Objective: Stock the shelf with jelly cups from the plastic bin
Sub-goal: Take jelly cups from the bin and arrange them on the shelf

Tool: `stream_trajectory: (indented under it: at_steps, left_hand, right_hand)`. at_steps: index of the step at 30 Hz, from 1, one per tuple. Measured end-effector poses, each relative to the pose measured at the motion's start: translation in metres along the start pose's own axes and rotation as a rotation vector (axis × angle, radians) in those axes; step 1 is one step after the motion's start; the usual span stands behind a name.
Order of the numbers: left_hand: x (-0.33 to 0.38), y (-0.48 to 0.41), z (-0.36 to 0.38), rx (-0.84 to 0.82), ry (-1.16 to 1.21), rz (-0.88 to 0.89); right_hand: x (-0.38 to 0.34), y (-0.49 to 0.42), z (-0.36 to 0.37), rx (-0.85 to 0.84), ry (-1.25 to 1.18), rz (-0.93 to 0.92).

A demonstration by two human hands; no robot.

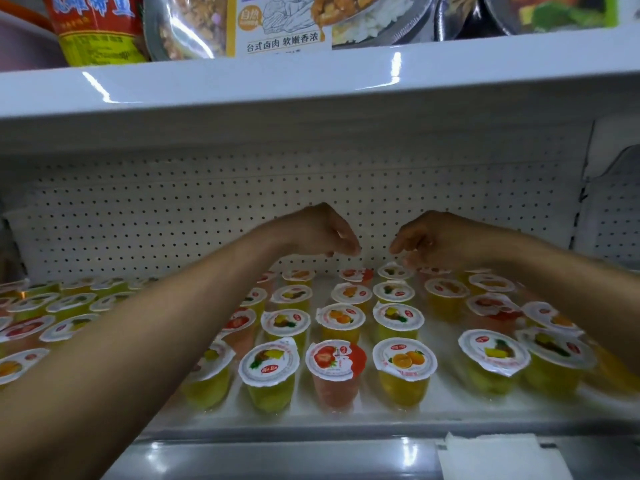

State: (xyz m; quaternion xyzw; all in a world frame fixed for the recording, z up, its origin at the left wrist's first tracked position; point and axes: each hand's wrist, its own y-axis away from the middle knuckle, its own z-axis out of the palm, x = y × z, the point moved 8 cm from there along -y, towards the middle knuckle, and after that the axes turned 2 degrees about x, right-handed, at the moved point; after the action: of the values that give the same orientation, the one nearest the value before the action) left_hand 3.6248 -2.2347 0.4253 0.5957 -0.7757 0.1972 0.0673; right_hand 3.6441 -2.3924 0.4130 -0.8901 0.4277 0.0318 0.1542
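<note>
Several jelly cups with white fruit-printed lids stand in rows on the white shelf, among them a strawberry cup and an orange cup at the front. Both my arms reach to the back row. My left hand hangs above the back cups with its fingers drooping and nothing in them. My right hand hovers just over a back-row cup; its fingertips are close to that lid and hold nothing that I can see. The plastic bin is out of view.
A white pegboard wall closes the back of the shelf. The upper shelf overhangs closely and carries packaged meals and a red-yellow pack. A white price tag sits on the front rail.
</note>
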Motion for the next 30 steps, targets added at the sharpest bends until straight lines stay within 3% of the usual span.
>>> stream_trajectory:
  at_steps: [7,30]
  left_hand:
    - [-0.02,-0.051,0.051,-0.148,-0.09,-0.067]
    - [-0.06,-0.052,0.042,-0.114,-0.175,-0.064]
  right_hand:
    - [0.022,-0.039,0.031,-0.108,0.084,0.083]
    - [-0.004,-0.059,0.059,-0.123,-0.187,0.023]
